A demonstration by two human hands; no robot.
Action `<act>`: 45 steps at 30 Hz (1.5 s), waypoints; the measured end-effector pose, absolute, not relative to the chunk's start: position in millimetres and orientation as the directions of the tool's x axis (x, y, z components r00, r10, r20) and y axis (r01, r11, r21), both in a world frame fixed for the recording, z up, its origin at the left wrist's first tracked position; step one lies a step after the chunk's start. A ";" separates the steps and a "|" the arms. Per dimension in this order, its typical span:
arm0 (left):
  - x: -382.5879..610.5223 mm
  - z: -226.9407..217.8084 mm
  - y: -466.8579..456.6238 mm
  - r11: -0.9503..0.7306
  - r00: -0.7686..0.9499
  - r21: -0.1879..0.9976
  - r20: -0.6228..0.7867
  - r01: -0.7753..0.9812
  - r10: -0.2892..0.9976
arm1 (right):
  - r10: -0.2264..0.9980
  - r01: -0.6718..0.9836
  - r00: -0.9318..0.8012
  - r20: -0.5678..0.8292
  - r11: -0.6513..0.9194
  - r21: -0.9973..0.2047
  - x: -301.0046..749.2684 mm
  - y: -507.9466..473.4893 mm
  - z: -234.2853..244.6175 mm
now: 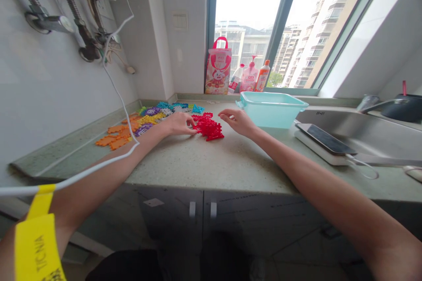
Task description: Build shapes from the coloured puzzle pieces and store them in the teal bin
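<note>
A small heap of red interlocking plastic tiles (209,128) lies on the speckled countertop (214,162) near the back. My left hand (180,124) rests on the counter at the heap's left edge, fingers curled against the red pieces. My right hand (238,121) hovers just right of the heap, fingers bent and slightly apart, nothing visible in it. Further left lie more tiles: orange ones (115,136), yellow ones (150,119), purple, white and blue ones (180,106) spread along the wall.
A turquoise plastic tub (271,109) stands right of my right hand. A phone on a white power bank (325,142) lies at the sink's edge (369,134). A white cable (115,92) hangs over my left arm. A pink bag (218,66) and bottles stand on the windowsill.
</note>
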State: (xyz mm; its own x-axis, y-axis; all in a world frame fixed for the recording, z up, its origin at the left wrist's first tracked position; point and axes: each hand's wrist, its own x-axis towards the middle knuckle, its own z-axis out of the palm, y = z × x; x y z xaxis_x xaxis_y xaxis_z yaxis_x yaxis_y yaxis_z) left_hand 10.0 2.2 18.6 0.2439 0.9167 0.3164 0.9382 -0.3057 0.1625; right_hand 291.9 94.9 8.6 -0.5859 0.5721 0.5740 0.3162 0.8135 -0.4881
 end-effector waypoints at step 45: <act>27.4 8.7 -5.9 -0.446 0.427 0.657 0.202 0.608 0.881 | 0.645 0.414 -0.676 0.357 0.733 -0.540 292.8 83.0 21.6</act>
